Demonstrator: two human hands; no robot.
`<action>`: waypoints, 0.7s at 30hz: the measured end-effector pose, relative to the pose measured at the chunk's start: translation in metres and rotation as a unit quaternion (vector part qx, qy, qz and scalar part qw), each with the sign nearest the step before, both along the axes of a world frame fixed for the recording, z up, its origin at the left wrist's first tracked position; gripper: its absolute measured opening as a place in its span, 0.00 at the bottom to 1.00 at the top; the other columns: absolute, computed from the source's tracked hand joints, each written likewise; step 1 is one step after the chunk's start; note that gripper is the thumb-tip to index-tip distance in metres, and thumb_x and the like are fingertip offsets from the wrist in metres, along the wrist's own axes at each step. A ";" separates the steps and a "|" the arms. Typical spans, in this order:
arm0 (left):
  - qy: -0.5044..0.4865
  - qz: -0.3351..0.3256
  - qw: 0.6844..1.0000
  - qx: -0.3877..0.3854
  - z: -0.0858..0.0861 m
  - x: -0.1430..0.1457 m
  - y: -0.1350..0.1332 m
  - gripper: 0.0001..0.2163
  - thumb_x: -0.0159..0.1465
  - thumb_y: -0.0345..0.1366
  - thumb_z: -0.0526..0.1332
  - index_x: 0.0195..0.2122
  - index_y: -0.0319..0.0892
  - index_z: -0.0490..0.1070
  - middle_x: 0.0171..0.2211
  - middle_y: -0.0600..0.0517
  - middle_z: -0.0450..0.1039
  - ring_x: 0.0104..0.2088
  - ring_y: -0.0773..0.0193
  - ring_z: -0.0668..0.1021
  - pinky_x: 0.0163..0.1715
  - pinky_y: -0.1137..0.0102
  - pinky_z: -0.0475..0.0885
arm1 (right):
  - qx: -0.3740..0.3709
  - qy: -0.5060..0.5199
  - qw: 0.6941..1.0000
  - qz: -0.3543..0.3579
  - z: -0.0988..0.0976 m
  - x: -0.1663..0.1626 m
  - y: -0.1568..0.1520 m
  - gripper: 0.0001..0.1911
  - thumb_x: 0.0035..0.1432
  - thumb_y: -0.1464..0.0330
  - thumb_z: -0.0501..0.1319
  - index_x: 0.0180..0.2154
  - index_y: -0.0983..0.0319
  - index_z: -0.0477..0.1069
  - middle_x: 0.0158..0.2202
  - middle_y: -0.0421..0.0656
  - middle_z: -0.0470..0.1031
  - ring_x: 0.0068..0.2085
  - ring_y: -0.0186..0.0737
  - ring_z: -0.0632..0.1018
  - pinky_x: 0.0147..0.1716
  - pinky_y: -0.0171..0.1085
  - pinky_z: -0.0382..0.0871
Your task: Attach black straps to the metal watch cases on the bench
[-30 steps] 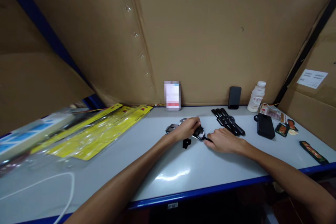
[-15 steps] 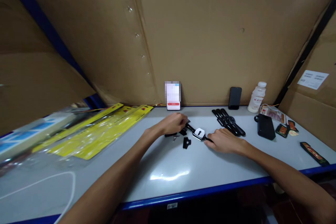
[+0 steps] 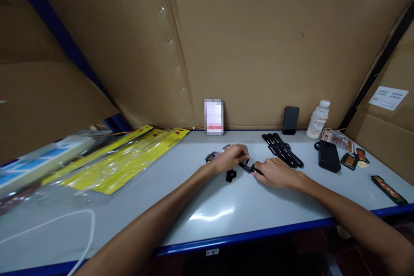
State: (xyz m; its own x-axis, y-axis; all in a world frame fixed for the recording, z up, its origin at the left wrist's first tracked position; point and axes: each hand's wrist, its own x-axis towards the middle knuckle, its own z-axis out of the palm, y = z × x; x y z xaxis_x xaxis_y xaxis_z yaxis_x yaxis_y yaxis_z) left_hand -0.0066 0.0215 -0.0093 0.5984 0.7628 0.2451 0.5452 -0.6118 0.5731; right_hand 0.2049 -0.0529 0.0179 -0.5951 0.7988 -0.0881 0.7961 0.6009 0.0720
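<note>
My right hand (image 3: pixel 274 172) is closed round the right handle of a black spokeshave (image 3: pixel 258 170), held low over the table. My left hand (image 3: pixel 232 157) reaches across its middle, with thumb and fingers pinched at the pale metal blade (image 3: pixel 250 162) on the body. The fingers cover most of the blade and the left handle. Just below my left hand lies a small black cap plate with a hole (image 3: pixel 230 176). Loose metal parts (image 3: pixel 212 156) lie behind my left wrist, partly hidden by it.
Several black spokeshaves (image 3: pixel 281 150) lie right of my hands. Beyond them are a black case (image 3: pixel 329 156), a bottle (image 3: pixel 318 120), a dark phone (image 3: pixel 290 120) and small packets (image 3: pixel 349 161). A lit phone (image 3: pixel 214 116) leans at the back. Yellow-edged plastic packages (image 3: pixel 129 164) cover the left side.
My left hand has moved right and slightly nearer, from the spokeshave's left end onto the blade, and uncovered the loose parts on the left. My right hand keeps its grip.
</note>
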 end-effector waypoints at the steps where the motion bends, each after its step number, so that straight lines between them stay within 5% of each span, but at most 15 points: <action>1: -0.047 0.012 0.999 -0.019 0.002 -0.001 0.002 0.10 0.65 0.41 0.58 0.32 0.41 0.70 0.29 0.52 0.73 0.31 0.63 0.72 0.34 0.69 0.66 | 0.000 0.001 1.000 0.002 0.000 0.000 0.000 0.23 0.72 0.59 0.46 0.50 0.65 0.73 0.38 0.54 0.80 0.40 0.53 0.80 0.38 0.42 0.63; 5: -0.259 0.073 0.962 -0.040 0.012 -0.007 0.009 0.13 0.63 0.46 0.59 0.31 0.41 0.66 0.26 0.54 0.68 0.27 0.66 0.69 0.30 0.71 0.64 | -0.009 0.006 1.000 -0.002 -0.001 0.000 0.000 0.23 0.72 0.58 0.45 0.49 0.65 0.73 0.38 0.54 0.80 0.39 0.51 0.80 0.38 0.42 0.63; 8: -0.321 0.088 0.942 -0.049 0.018 -0.014 0.011 0.14 0.60 0.47 0.63 0.30 0.41 0.67 0.24 0.55 0.66 0.25 0.68 0.67 0.27 0.72 0.61 | -0.006 0.021 1.000 -0.018 -0.001 0.001 0.001 0.22 0.72 0.60 0.45 0.47 0.65 0.72 0.38 0.54 0.80 0.38 0.50 0.80 0.36 0.41 0.62; 15: -0.288 0.027 0.951 -0.110 0.017 -0.014 0.005 0.17 0.59 0.49 0.65 0.30 0.39 0.69 0.23 0.55 0.68 0.25 0.68 0.68 0.27 0.73 0.61 | -0.022 0.018 0.998 -0.058 0.014 0.014 0.014 0.18 0.72 0.63 0.47 0.48 0.66 0.70 0.40 0.54 0.80 0.40 0.49 0.81 0.33 0.38 0.62; 21: -0.134 -0.032 0.982 -0.131 0.008 -0.007 0.001 0.10 0.59 0.41 0.63 0.28 0.38 0.71 0.24 0.54 0.71 0.26 0.68 0.68 0.28 0.72 0.61 | 0.051 -0.007 0.976 -0.213 0.033 0.046 0.033 0.20 0.72 0.66 0.44 0.55 0.69 0.66 0.45 0.60 0.79 0.45 0.55 0.81 0.39 0.41 0.67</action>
State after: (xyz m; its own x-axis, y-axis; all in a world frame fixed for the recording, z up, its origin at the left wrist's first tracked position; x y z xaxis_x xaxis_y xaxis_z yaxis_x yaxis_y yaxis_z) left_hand -0.0136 0.0223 -0.0012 0.5883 0.7833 0.2009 0.3189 -0.4531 0.8325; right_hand 0.2513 -0.0197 0.0512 -0.2055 0.9787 -0.0008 0.9707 0.2039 0.1271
